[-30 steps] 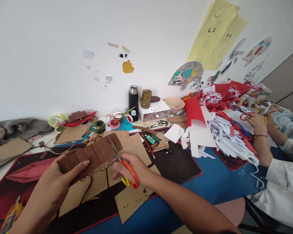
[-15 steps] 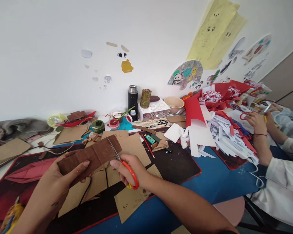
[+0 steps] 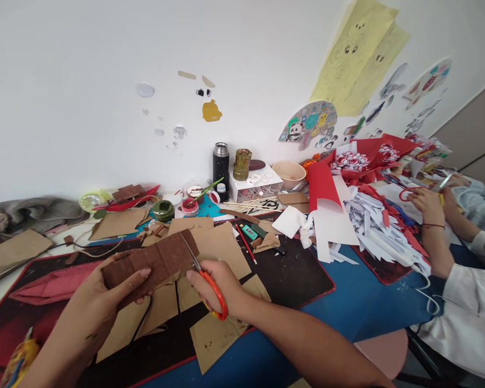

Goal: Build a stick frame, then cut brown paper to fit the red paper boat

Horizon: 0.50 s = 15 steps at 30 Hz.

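Note:
Between thumb and fingers, my left hand [image 3: 119, 283] grips a strip of brown-painted cardboard [image 3: 156, 262], held tilted up over the mat. My right hand [image 3: 218, 285] is closed round the handles of orange-handled scissors [image 3: 215, 296]. Their metal blades lie across the strip near its right end, and one blade shows on the face turned to me. Below both hands lie loose cardboard pieces [image 3: 220, 337] on a dark mat with a red edge [image 3: 295, 272].
Paint jars [image 3: 163, 210], a black flask [image 3: 221, 164] and a white box [image 3: 254, 188] stand along the wall. White paper strips [image 3: 372, 226] are heaped at right. A co-worker's hand [image 3: 426, 205] holds red scissors there. A yellow glue bottle [image 3: 22, 358] lies at lower left.
The strip and both hands have shifted very slightly in view. The scissors still lie across the strip near its right end, their blades a little more closed.

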Available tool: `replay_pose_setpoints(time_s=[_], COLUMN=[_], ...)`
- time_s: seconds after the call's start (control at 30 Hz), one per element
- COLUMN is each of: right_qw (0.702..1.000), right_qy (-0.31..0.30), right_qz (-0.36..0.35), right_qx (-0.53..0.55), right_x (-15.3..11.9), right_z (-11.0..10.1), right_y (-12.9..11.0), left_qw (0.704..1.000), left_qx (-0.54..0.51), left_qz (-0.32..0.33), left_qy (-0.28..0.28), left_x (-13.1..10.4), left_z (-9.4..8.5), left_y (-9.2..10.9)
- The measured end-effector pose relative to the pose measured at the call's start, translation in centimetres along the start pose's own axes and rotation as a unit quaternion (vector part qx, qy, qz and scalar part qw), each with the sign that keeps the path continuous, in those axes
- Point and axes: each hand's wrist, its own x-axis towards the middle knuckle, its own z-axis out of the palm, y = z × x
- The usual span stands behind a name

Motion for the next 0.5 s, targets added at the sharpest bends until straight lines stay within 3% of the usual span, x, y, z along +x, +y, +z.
replay_pose_setpoints(time_s=[0.13,0.23,0.4,0.5], right_qw=[0.999,0.996,0.999,1.000], right_qy=[0.007,-0.005,-0.005,0.001], right_qz=[0.028,0.046,0.002,-0.001], right_qx=[0.032,0.075,0.047,0.000], right_x=[0.3,0.5,0.4,0.0], right_z=[0.3,-0.2,-3.0,-5.2], right_y=[0.1,-0.5,-1.7,-2.4], left_qw=[0.999,0.999,0.998,0.997], left_qx=[-0.026,-0.045,-0.040,-0.029], left_qz=[-0.002,-0.004,-0.040,-0.031], left_qy=[-0.028,-0.018,0.038,0.059], left_x=[0.1,0.0,-0.3,-0.1], left_z=[0.2,0.0,-0.8,-1.4], left_y=[-0.5,-0.1,2.1,2.3])
